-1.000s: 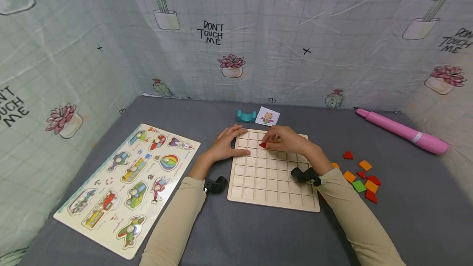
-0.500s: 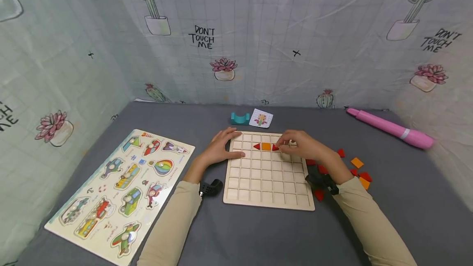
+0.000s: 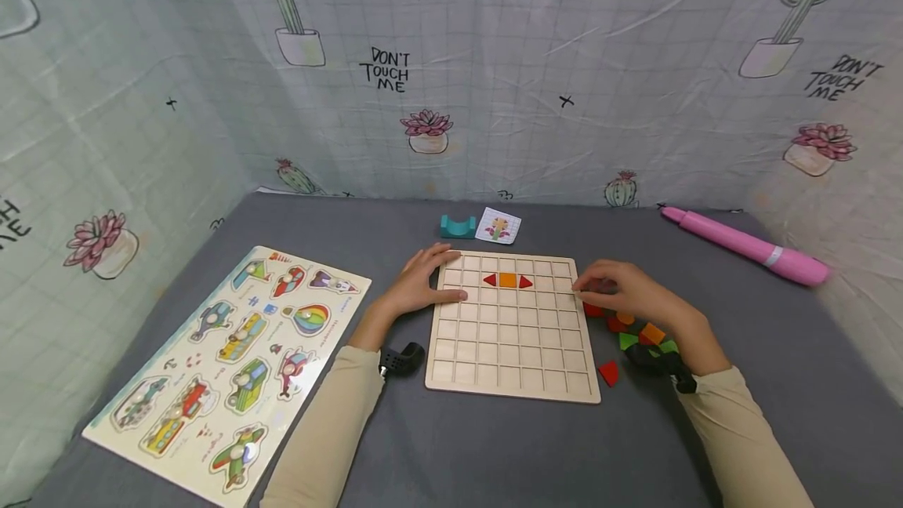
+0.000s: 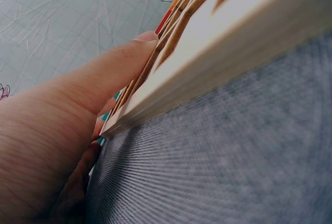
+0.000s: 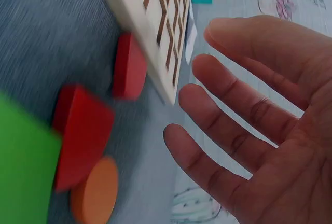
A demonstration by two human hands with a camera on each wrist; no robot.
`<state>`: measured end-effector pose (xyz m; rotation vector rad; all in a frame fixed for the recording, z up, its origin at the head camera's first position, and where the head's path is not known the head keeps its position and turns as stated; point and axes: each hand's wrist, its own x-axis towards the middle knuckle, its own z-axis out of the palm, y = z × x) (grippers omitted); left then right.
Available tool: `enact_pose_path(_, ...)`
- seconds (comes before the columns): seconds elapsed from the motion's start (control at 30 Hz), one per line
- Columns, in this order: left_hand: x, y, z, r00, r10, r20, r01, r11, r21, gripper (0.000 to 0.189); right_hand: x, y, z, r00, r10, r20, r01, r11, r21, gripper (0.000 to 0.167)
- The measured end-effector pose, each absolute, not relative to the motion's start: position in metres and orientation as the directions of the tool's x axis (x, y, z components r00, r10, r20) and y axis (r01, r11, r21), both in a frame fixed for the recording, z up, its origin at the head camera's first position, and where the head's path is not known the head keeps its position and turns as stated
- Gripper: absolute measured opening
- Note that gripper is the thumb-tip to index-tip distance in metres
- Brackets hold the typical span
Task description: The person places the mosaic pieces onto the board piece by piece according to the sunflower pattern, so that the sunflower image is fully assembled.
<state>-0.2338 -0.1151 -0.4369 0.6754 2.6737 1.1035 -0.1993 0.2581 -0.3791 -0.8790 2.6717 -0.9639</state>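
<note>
A wooden grid board (image 3: 508,351) lies on the grey cloth. In its second row from the back, an orange square (image 3: 507,280) sits between two red triangles, the left triangle (image 3: 490,280) and the right triangle (image 3: 525,281), their tips pointing outward. My left hand (image 3: 418,282) rests on the board's left edge, thumb laid over the grid and fingers along the far corner. Off the board's right edge hovers my right hand (image 3: 624,288), its fingers loosely bent and holding nothing. Below it in the right wrist view lie a red block (image 5: 85,130) and an orange round piece (image 5: 96,190).
Several loose blocks, among them a red triangle (image 3: 609,373) and an orange square (image 3: 652,333), lie right of the board. Behind it are a teal holder (image 3: 458,226) and a pattern card (image 3: 498,226). A vehicle puzzle board (image 3: 282,359) lies left, a pink pen-shaped object (image 3: 748,246) far right.
My right hand has let go of the right red triangle and moved right, off the board toward the loose blocks. My left hand has stayed at the board's left edge.
</note>
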Motion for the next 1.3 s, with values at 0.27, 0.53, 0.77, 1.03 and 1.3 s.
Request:
enact_pose_path(0.27,-0.233,-0.114,-0.435,-0.883,0.469,0.015,0.341,0.620,0.706,0.076,-0.194,0.280,-0.379,-0.831,-0.556,-0.017,-0.415,0.639,-0.648,0.018)
enact_pose_path(0.53,-0.234,-0.114,-0.436,-0.881,0.473,0.018,0.348,0.623,0.701,0.076,-0.192,0.296,-0.378,-0.832,-0.548,-0.085,-0.359,0.650,-0.670,0.020)
enact_pose_path(0.77,-0.233,-0.114,-0.434,-0.887,0.462,0.013,0.340,0.634,0.695,0.076,-0.194,0.309,-0.377,-0.787,-0.581,-0.210,-0.287,0.644,-0.709,0.026)
enact_pose_path(1.03,-0.235,-0.114,-0.436,-0.884,0.467,0.011,0.344,0.637,0.690,0.076,-0.194,0.309,-0.379,-0.791,-0.570,-0.223,-0.279,0.660,-0.697,0.025)
enact_pose_path(1.3,-0.237,-0.115,-0.437,-0.885,0.465,0.005,0.336,0.633,0.698,0.076,-0.196,0.307,-0.384,-0.805,-0.562,-0.191,-0.301,0.663,-0.685,0.026)
